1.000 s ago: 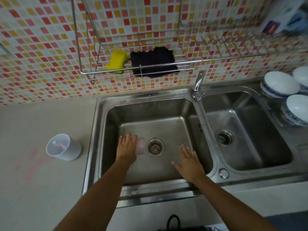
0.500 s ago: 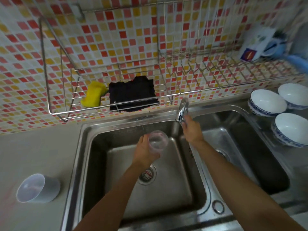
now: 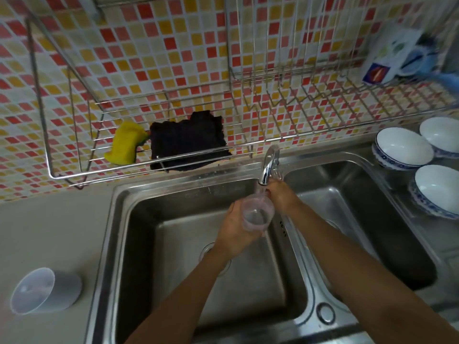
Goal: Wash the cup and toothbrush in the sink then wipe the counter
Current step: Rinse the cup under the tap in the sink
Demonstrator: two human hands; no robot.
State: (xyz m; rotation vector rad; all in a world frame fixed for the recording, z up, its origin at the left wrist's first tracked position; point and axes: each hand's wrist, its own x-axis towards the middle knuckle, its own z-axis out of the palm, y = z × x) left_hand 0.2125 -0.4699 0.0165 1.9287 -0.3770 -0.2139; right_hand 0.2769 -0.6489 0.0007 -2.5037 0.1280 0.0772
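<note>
Your left grip (image 3: 236,234) is wrapped round the clear cup (image 3: 257,216), just under the tap (image 3: 268,165), over the left side of the steel sink (image 3: 139,219). Your right grip (image 3: 280,197) is at the tap; I cannot tell if it holds it. Another cup (image 3: 44,291) lies on its side on the grey desk (image 3: 49,219). A yellow sponge (image 3: 125,144) and a dark cloth (image 3: 188,145) sit in the wire rack (image 3: 285,112) on the tiled wall (image 3: 149,58).

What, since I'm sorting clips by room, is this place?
Most likely a home kitchen: a double-basin steel sink with a faucet, a wire dish rack on the tiled wall holding a sponge, and bowls set beside the sink.
</note>
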